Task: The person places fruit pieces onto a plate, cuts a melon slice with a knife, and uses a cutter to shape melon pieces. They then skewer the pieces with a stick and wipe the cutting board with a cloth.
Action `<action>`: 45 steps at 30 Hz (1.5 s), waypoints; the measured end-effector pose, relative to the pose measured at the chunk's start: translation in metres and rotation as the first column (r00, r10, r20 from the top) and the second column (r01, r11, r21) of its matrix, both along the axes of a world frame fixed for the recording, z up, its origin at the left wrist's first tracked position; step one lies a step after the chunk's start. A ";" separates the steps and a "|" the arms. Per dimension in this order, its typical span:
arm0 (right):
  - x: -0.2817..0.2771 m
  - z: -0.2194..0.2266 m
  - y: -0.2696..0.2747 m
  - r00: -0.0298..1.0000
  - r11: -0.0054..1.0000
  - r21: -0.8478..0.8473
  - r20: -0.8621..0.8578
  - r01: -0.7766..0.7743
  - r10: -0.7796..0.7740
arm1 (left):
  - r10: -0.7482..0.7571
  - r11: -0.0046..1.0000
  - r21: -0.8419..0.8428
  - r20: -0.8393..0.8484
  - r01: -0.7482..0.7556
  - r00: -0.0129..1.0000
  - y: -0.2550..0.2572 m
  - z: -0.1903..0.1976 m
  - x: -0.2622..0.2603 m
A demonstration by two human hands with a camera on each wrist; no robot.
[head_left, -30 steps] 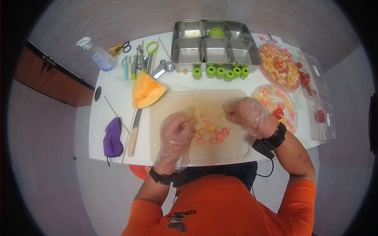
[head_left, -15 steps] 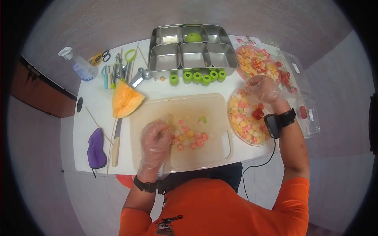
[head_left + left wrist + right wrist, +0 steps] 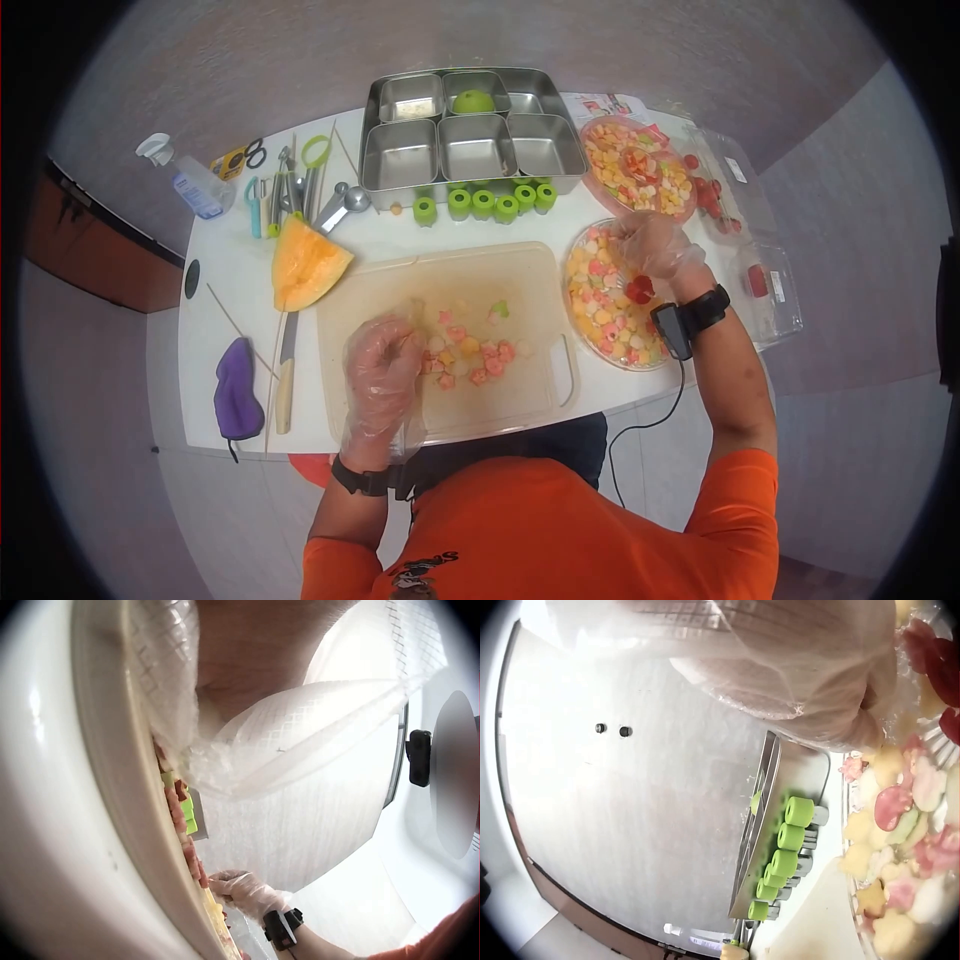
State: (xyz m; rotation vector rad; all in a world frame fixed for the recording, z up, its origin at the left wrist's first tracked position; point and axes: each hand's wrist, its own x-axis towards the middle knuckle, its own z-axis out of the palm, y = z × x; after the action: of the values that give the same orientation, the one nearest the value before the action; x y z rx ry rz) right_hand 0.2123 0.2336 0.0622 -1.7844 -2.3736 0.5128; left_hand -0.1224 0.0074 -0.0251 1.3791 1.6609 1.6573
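Observation:
My left hand (image 3: 382,365), in a clear plastic glove, rests at the left of the cutting board (image 3: 510,410) with its fingers curled in; nothing shows in its grip. Beside its fingertips lie several small cut fruit pieces (image 3: 490,358), pink, yellow and pale, some flower- or star-shaped. A green and pink piece (image 3: 500,309) lies farther back on the board. My gloved right hand (image 3: 655,245) is bent down over the far side of a clear plate (image 3: 570,290) full of fruit shapes (image 3: 900,892). I cannot tell whether its fingertips pinch a piece. Red fruit (image 3: 639,290) sits mid-plate.
Behind the board stand several green-topped cutters (image 3: 483,205) and a steel tray with compartments (image 3: 475,190). A pink fruit platter (image 3: 640,165) and clear boxes (image 3: 775,290) are at right. At left are a melon wedge (image 3: 308,262), knife (image 3: 286,385), skewers and purple pouch (image 3: 238,390).
My right hand has moved from over the board to the right, over the clear plate; the green and pink piece stays on the board. My left hand keeps its curled pose. The view has shifted rightward.

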 end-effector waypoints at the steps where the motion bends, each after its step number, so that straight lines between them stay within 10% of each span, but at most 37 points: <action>1: -0.001 0.002 -0.001 1.000 1.000 0.001 0.001 0.000 0.000 | 0.002 1.000 0.007 0.013 -0.002 1.000 0.000 0.001 0.000; 19: -0.004 0.010 -0.012 0.979 0.983 -0.183 -0.198 0.020 -0.056 | -0.017 1.000 0.024 -0.012 0.017 1.000 0.000 0.000 -0.001; 30: -0.001 0.054 -0.029 0.974 0.947 0.245 -0.038 -0.206 0.222 | -0.014 1.000 -0.014 0.031 0.014 0.999 0.001 -0.002 0.001; 36: -0.062 0.023 -0.106 0.752 0.772 0.181 -0.176 -0.610 0.635 | -0.017 1.000 0.010 0.018 0.017 1.000 0.001 -0.003 0.000; 39: -0.090 0.013 -0.123 0.790 0.787 -0.073 -0.036 -0.612 0.612 | -0.009 1.000 0.004 0.004 0.009 1.000 -0.001 -0.004 -0.002; 45: -0.093 -0.006 -0.126 0.860 0.859 -0.048 -0.042 -0.510 0.508 | -0.102 0.995 -0.024 -0.056 0.101 0.993 -0.002 -0.005 -0.005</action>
State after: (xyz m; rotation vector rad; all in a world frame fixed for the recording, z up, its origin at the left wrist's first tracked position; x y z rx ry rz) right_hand 0.1198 0.1075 0.0563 -1.1285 -2.8325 0.6595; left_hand -0.1276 0.0058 -0.0300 1.4879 1.6072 1.5527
